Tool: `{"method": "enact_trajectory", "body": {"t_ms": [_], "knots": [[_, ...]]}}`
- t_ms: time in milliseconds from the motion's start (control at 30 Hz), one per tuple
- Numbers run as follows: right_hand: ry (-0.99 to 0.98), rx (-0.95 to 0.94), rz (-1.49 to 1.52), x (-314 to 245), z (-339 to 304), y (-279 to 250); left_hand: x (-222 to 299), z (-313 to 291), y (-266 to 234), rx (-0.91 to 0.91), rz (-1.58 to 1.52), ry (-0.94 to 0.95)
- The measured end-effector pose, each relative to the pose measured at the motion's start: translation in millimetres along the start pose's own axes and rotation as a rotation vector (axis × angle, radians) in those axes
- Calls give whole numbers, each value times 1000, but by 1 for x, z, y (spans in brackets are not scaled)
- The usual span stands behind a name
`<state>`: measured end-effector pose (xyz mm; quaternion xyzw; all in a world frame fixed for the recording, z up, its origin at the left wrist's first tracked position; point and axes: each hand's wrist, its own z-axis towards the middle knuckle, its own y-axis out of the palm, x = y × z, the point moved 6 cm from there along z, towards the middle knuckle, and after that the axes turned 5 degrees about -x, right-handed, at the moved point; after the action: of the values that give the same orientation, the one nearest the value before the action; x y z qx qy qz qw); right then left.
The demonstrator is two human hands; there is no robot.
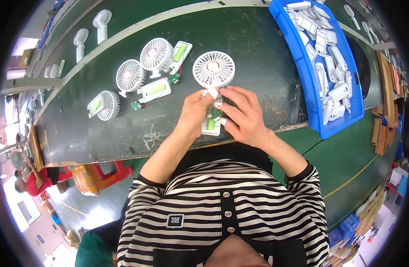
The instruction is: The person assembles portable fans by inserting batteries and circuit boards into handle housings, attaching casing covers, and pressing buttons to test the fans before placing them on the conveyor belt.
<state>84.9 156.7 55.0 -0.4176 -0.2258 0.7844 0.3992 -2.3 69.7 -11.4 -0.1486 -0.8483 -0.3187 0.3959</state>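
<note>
Close in front of me is a white handheld fan (213, 70), its round grille pointing up. My left hand (194, 112) is closed, its thumb and fingers pinching the neck just below the grille. Closed on the same neck from the other side is my right hand (244, 115); white coverings show on some fingertips. Between my hands lies a small green circuit board (214, 115). Below it a light-green battery (210, 124) sits in a white handle shell (216, 130) near the table's front edge. My fingers hide the joint between neck and shell.
Left on the dark green table (169, 120) lie more fan heads (156, 53) and handle shells with batteries (156, 90). A blue bin (326, 127) of white plastic shells stands at the right. Finished-looking fans (102, 26) lie beyond the pale rail. A person in red sits far left.
</note>
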Motion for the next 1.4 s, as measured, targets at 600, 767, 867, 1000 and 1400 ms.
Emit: {"method": "enact_trajectory", "body": {"t_ms": [600,767,867,1000,1400], "knots": [[-182,-276,-16,-27,23,1,-27,-9,-1,-187,-138,-175],[-149,-415,22,-36,35,7,-25,-10,-8,-176,-153,-153],[-124,-444,18,-37,37,11,-24,-9,-13,-107,-109,-150],[-108,-358,-9,-37,38,12,-23,-11,-12,-160,-226,-196],[-256,-391,-115,-58,39,22,-27,-17,-20,-164,-252,-147]]}}
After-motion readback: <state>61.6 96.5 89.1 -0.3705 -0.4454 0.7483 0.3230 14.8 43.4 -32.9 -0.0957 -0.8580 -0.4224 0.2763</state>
